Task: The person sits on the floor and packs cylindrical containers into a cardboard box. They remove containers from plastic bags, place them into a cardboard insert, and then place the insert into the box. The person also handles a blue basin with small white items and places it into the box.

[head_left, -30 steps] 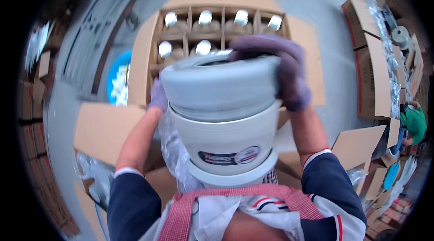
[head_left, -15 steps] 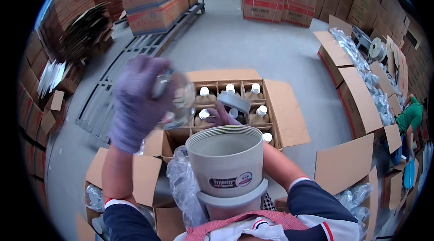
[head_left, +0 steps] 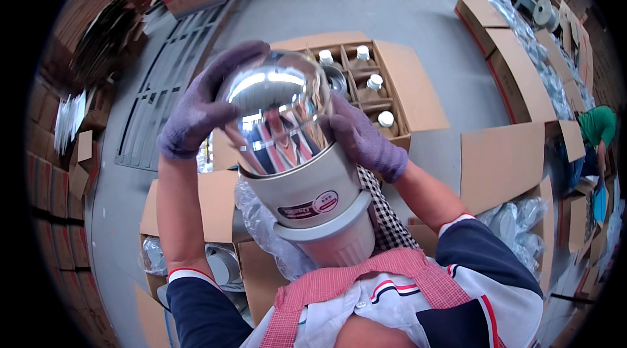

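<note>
Steadying a mirrored liner [head_left: 277,113] between two gloves, right over the grey pot [head_left: 307,198]! From where I'm standing, the relation to watch is the lineup of those two long axes. The liner sits dome up, lower end within the pot's mouth, and both lean together, tops tipped toward the person's left and away from the chest. Nearly one line, I'd judge, though a dark gap shows along the near left of the rim. How deep the liner reaches, I can't tell; the wall hides it.

Now the hands! The left hand [head_left: 206,103] is wrapped on the liner, fingers over its upper left shoulder, thumb across the near side; the liner lies directly to its right. The right hand [head_left: 366,135] is curled in from the other side, lower down and nearer the rim, with the liner to its left. Whether it grips liner or rim, I can't tell; some fingers are hidden.

Down below, the pot stands close to the pink apron [head_left: 366,273], checked cloth [head_left: 395,217] just right of it. Beyond the gloves, white-capped bottles [head_left: 385,119] fill compartments of a carton [head_left: 415,86].
</note>
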Demonstrator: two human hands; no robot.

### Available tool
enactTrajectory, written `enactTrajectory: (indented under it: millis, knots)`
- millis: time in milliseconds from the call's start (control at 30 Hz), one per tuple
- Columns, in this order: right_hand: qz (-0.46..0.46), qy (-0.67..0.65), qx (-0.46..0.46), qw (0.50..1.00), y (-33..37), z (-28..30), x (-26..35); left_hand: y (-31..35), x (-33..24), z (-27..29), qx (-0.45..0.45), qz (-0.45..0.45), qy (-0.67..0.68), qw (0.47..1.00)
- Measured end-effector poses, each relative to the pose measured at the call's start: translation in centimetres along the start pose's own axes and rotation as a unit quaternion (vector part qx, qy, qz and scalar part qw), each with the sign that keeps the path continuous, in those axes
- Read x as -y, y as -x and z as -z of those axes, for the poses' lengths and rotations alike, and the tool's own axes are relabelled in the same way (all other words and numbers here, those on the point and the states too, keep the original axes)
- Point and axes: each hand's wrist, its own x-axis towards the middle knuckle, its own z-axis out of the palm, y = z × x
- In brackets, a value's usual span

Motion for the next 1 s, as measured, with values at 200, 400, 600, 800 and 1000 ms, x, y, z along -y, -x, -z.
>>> enactTrajectory:
  millis: [200, 400, 600, 800, 1000]
  knots:
    - [-0.058, -0.294, -0.049, 0.953, -4.2, 0.7, -6.9, -2.8, 0.7, -3.3, 0.179, 0.144, -0.321, 0.919]
    - [-0.009, 0.453, 0.042, 0.891, -12.3, 4.4, -26.8, -5.2, 5.5, -0.1, 0.267, 0.073, -0.144, 0.950]
    - [-0.056, 0.104, -0.060, 0.991, -15.8, 3.6, -20.3, -8.1, 14.6, 0.6, -0.279, 0.149, -0.079, 0.945]
    - [0.278, 0.093, 0.115, 0.949, -14.6, 13.1, -9.7, -7.7, 10.5, 2.6, -0.067, -0.208, -0.692, 0.688]
    - [0.171, 0.100, 0.083, 0.977, -10.8, 10.6, -2.5, -5.9, 3.2, -2.0, 0.026, -0.276, -0.673, 0.686]
